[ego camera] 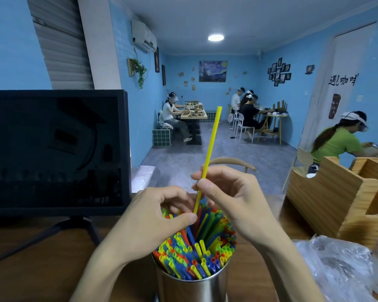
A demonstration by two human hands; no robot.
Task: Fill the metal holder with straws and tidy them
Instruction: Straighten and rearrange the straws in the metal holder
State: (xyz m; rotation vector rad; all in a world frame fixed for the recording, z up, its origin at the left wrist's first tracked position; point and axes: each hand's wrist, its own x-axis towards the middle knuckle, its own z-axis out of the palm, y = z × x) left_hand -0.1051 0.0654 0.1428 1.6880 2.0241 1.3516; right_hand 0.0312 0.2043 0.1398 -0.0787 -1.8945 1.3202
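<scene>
A round metal holder (192, 288) stands at the table's near edge, packed with several coloured straws (196, 253) in yellow, blue, green and red. One long yellow straw (210, 149) rises steeply above the bundle. My right hand (234, 199) pinches it about a third of the way up. My left hand (159, 216) hovers over the far left of the bundle, thumb and fingers curled by the straw's lower end; whether it holds that end I cannot tell.
A dark monitor (55, 151) on a tripod stand fills the left. A wooden box organiser (347, 192) stands at the right, with crumpled clear plastic wrap (336, 269) in front of it. People sit at tables across the room.
</scene>
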